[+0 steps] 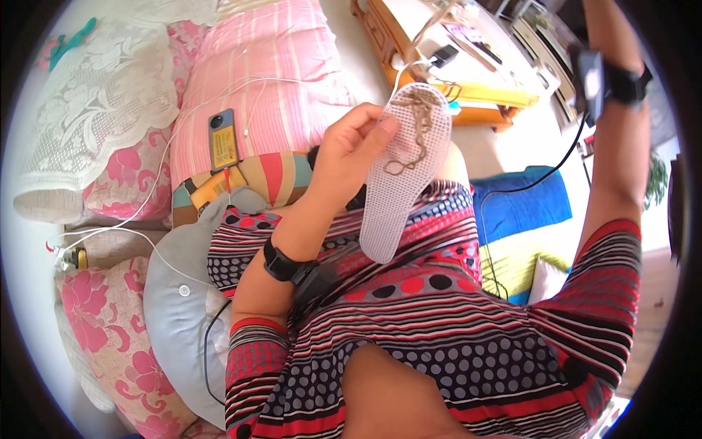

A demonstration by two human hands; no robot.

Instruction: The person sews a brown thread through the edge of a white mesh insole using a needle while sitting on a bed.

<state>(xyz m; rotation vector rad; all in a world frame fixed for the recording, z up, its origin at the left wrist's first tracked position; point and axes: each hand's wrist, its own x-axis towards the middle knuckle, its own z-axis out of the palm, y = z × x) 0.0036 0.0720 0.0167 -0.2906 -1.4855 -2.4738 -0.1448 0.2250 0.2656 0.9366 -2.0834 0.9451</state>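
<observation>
My left hand [356, 151] is closed on a white plastic mesh insole [398, 186], thumb on top, near its wider end. Brown yarn [420, 135] lies in a loose, looping line over the upper part of the mesh. The insole is held tilted above my lap. My right forearm [618, 146] reaches up along the right side, with a black strap and device [603, 84] at the wrist. The right hand itself is beyond the top edge, so its fingers are hidden.
Left of me, a phone [222, 139] lies on a pink striped cushion [270, 95], with white cables around it. A grey-blue pillow [179, 322] and floral cushions [121, 344] are beside me. Ahead stands a wooden table [482, 80] with a black charger [444, 55]. Blue cloth [523, 201] lies to the right.
</observation>
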